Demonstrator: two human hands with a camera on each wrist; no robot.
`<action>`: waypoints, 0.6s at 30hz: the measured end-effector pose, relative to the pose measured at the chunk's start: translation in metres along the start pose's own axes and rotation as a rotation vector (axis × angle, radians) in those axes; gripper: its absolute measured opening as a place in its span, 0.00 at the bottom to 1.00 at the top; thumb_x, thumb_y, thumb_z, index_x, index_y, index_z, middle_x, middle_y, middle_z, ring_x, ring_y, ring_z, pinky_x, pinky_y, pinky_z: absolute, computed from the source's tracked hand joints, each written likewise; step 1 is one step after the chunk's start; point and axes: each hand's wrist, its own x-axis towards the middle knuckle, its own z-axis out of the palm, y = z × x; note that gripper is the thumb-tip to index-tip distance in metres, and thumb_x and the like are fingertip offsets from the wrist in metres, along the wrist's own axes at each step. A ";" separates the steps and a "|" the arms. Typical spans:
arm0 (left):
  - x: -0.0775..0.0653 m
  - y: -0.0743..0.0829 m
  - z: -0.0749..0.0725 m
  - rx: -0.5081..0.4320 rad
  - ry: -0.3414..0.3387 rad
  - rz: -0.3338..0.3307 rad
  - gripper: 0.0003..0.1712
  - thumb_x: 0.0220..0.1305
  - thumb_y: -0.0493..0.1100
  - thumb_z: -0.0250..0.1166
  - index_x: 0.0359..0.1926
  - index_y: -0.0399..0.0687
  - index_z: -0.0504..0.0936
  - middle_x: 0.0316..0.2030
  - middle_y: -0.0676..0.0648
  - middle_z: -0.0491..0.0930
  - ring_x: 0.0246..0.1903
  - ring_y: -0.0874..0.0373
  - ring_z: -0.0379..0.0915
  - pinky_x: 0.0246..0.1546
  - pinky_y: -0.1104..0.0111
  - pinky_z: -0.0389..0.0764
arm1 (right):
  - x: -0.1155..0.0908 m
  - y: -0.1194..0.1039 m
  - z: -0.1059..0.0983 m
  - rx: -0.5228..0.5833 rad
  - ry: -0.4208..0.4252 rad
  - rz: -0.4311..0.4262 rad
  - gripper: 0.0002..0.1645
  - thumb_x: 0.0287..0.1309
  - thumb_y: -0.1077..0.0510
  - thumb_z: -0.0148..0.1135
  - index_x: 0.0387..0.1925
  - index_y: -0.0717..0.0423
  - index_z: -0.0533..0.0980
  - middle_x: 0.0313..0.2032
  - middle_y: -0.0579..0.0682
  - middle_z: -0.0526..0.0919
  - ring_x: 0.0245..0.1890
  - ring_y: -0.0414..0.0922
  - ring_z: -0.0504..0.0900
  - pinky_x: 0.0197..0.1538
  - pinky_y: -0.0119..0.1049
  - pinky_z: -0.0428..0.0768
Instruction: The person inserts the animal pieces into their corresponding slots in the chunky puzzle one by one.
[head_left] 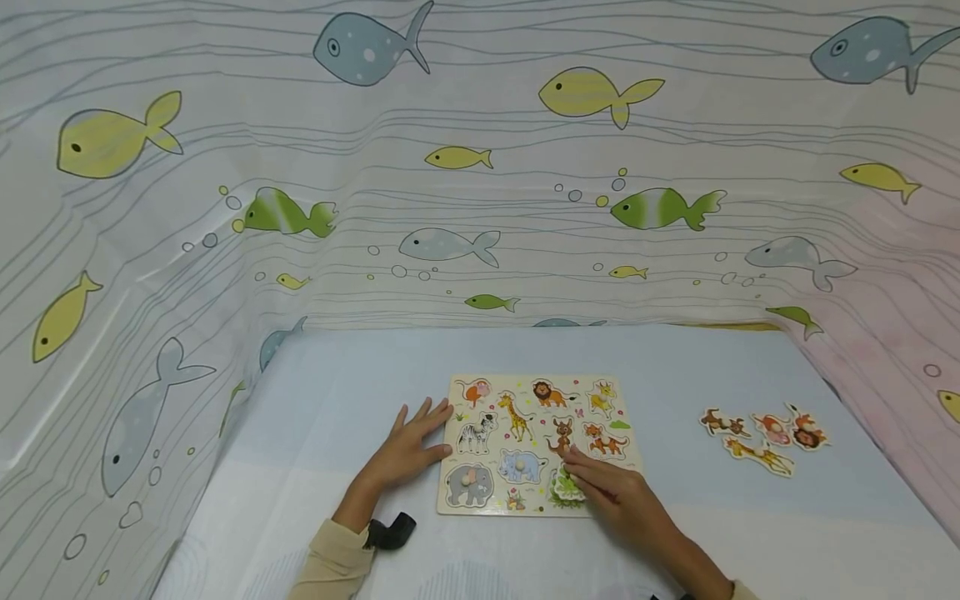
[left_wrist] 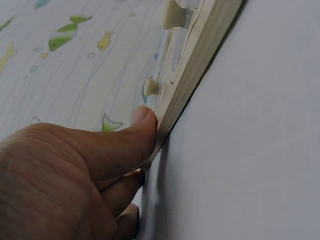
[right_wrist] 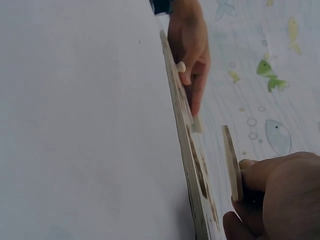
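A wooden animal puzzle board (head_left: 542,502) lies on the table. In the head view my left hand (head_left: 411,446) rests at its left edge, fingers spread and touching the side; the left wrist view shows the thumb (left_wrist: 142,132) against the wooden edge. Over the lower right corner my right hand (head_left: 626,500) pinches a green puzzle piece (head_left: 567,486). From the right wrist, this piece (right_wrist: 231,162) appears edge-on, tilted and raised off the board, its face hidden. Elephant (head_left: 471,492) and rhino (head_left: 525,457) pieces with round knobs sit in the board.
To the right of the board lies a loose cluster of pieces: a brown kangaroo-like one (head_left: 723,423), a giraffe (head_left: 761,457), a lion (head_left: 810,433) and a reddish one (head_left: 772,427). Fish-printed sheeting (head_left: 442,200) rises behind the table and at both sides.
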 end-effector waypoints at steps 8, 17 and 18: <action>-0.001 0.001 -0.001 -0.010 -0.007 -0.005 0.40 0.63 0.43 0.69 0.74 0.47 0.64 0.75 0.48 0.59 0.79 0.47 0.41 0.79 0.48 0.25 | -0.002 -0.005 0.005 -0.031 -0.039 0.006 0.21 0.59 0.69 0.66 0.55 0.60 0.82 0.58 0.59 0.82 0.58 0.52 0.82 0.66 0.21 0.69; 0.000 0.001 -0.001 -0.009 0.004 0.012 0.39 0.63 0.44 0.68 0.73 0.45 0.65 0.75 0.46 0.60 0.79 0.44 0.42 0.78 0.46 0.26 | -0.001 -0.010 0.008 -0.116 -0.021 -0.002 0.22 0.56 0.69 0.68 0.54 0.59 0.82 0.57 0.54 0.84 0.56 0.53 0.84 0.65 0.21 0.70; 0.000 0.001 -0.001 -0.011 0.001 0.008 0.39 0.63 0.44 0.68 0.74 0.45 0.65 0.75 0.46 0.60 0.79 0.44 0.42 0.78 0.46 0.26 | -0.001 -0.010 0.008 -0.116 -0.021 -0.004 0.23 0.55 0.70 0.68 0.54 0.58 0.83 0.57 0.54 0.84 0.56 0.53 0.84 0.65 0.20 0.70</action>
